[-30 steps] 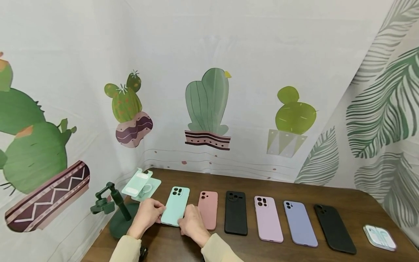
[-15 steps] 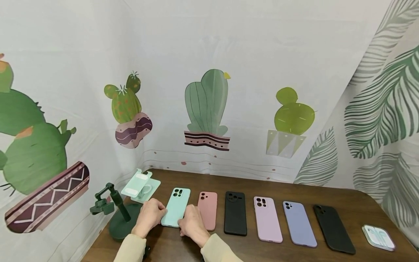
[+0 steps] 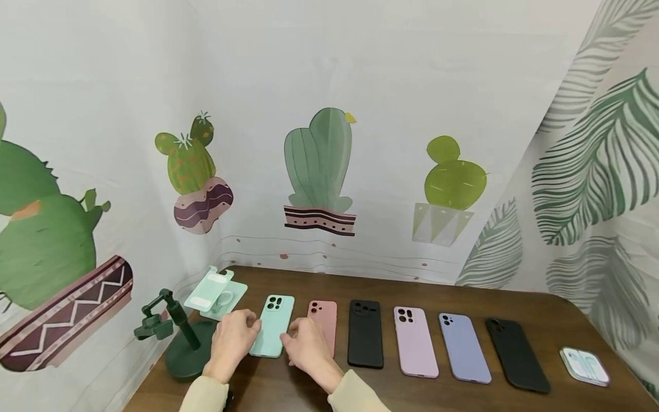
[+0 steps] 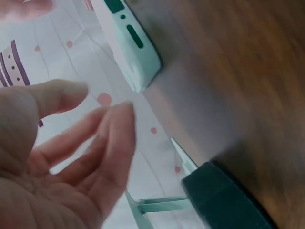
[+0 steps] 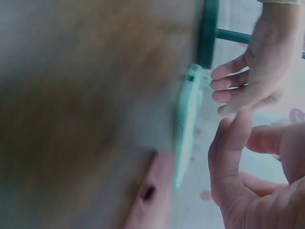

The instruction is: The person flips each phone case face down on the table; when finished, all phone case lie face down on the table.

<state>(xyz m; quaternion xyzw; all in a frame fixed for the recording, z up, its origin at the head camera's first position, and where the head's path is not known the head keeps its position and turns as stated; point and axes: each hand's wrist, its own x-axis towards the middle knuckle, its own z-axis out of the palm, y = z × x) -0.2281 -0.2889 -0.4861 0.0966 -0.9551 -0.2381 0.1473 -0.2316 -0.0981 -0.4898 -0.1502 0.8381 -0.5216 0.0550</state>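
A mint-green phone case (image 3: pixel 273 327) lies flat on the table, its camera cutouts at the far end. To its left hovers my left hand (image 3: pixel 234 340), thumb and fingers loosely bent and apart; the left wrist view shows nothing between them, with a gap to the case (image 4: pixel 136 52). On the other side, my right hand (image 3: pixel 309 346) is raised off the case with relaxed fingers. In the right wrist view its fingers (image 5: pixel 228 152) hold nothing. That hand covers part of the pink phone case (image 3: pixel 324 320).
Further right lie a black case (image 3: pixel 365 335), a lilac case (image 3: pixel 416 343), a lavender-blue case (image 3: pixel 465 349), another black case (image 3: pixel 517 355) and a small pale box (image 3: pixel 584 366). At the left stand a mint phone stand (image 3: pixel 218 294) and a dark green stand (image 3: pixel 187 355).
Both hands have come off the mint-green case, the right one rising and its fingers loosening. The case stays on the table. The head view has shifted slightly to the right.
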